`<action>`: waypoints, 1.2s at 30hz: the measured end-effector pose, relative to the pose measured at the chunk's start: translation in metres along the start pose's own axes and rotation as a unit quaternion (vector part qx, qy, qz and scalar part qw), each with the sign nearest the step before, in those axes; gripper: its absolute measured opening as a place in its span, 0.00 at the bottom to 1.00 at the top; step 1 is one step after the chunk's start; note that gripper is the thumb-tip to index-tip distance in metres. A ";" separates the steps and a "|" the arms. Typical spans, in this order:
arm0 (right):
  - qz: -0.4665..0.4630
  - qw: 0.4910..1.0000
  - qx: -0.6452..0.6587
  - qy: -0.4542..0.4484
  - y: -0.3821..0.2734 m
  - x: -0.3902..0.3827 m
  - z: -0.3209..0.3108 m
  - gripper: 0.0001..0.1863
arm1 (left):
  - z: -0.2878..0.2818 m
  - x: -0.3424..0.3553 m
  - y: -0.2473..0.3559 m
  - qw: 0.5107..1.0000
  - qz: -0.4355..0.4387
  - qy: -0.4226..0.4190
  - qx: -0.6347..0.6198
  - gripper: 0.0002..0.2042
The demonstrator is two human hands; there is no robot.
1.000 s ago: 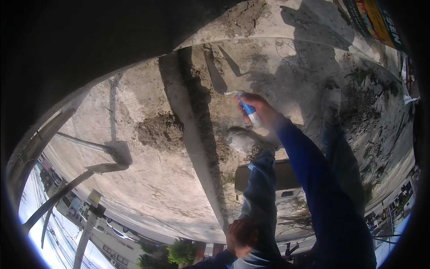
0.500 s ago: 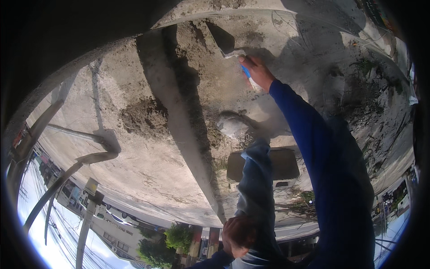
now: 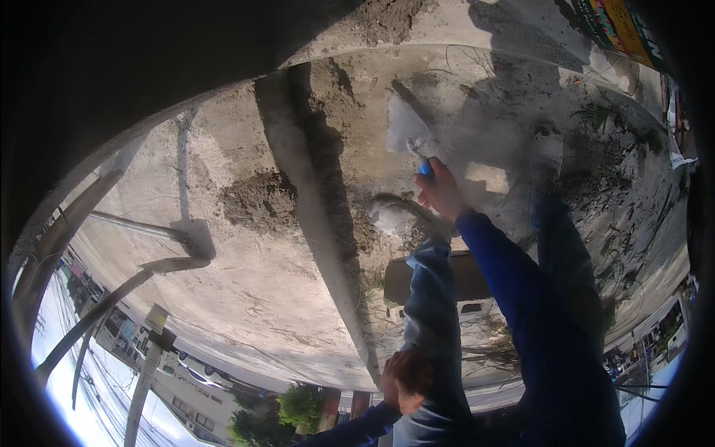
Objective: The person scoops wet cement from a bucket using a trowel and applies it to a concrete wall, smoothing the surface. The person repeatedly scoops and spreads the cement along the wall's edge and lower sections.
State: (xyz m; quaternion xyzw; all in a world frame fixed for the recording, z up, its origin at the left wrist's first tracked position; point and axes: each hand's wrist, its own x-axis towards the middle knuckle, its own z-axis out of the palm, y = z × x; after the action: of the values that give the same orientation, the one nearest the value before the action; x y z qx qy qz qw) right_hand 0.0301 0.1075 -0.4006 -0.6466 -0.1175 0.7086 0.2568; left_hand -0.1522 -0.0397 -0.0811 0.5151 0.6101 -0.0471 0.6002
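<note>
My right hand (image 3: 445,191) grips a trowel by its blue handle (image 3: 425,167). The trowel's blade (image 3: 404,123) is pale in the light and held over or on dusty concrete (image 3: 477,112), to the right of a strip of loose soil. Below it sits my dusty shoe (image 3: 392,214). My left hand (image 3: 406,381) lies curled against my jeans leg (image 3: 430,298) at the bottom; whatever its fingers hold, if anything, is hidden.
A long concrete ledge (image 3: 313,223) with soil beside it runs down the middle. A shovel (image 3: 195,242) and long bars lie left. A grey block (image 3: 473,279) is under my leg. A colourful sack (image 3: 622,30) is top right. Beyond are a pole, buildings, vehicles and trees.
Since half a second ago my right hand has come downward, nearer my shoe. The trowel blade has turned, from a dark face to a pale one, and shifted rightward. My left hand stays on the leg.
</note>
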 end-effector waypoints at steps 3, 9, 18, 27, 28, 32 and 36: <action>-0.154 0.956 -0.236 0.079 0.010 0.041 0.019 0.16 | -0.012 0.005 0.003 1.000 0.002 0.006 -0.031 0.17; -0.225 0.885 -0.372 0.165 0.001 0.095 0.045 0.18 | -0.037 0.016 -0.007 0.999 0.025 0.017 -0.035 0.15; -0.200 0.915 -0.345 0.067 -0.032 0.127 0.103 0.18 | -0.080 0.043 -0.006 0.999 0.040 -0.007 -0.009 0.11; -0.243 0.937 -0.249 0.024 -0.035 0.141 0.125 0.16 | -0.092 0.052 -0.005 0.998 0.045 -0.035 0.010 0.15; -0.242 0.941 -0.235 0.024 -0.035 0.136 0.120 0.16 | -0.090 0.053 -0.001 0.998 0.041 -0.036 0.010 0.14; -0.236 0.948 -0.216 0.005 -0.054 0.093 0.098 0.14 | -0.076 0.045 0.000 0.999 0.032 -0.026 0.018 0.12; -0.222 0.952 -0.213 0.011 -0.071 0.027 0.077 0.14 | -0.050 0.026 -0.026 0.994 0.050 -0.049 0.089 0.09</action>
State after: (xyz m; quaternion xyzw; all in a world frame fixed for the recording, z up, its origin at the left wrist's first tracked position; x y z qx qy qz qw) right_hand -0.0306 0.1941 -0.3779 -0.6518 -0.4031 0.5852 0.2651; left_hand -0.1973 -0.0030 -0.1021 0.5933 0.5468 -0.0959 0.5829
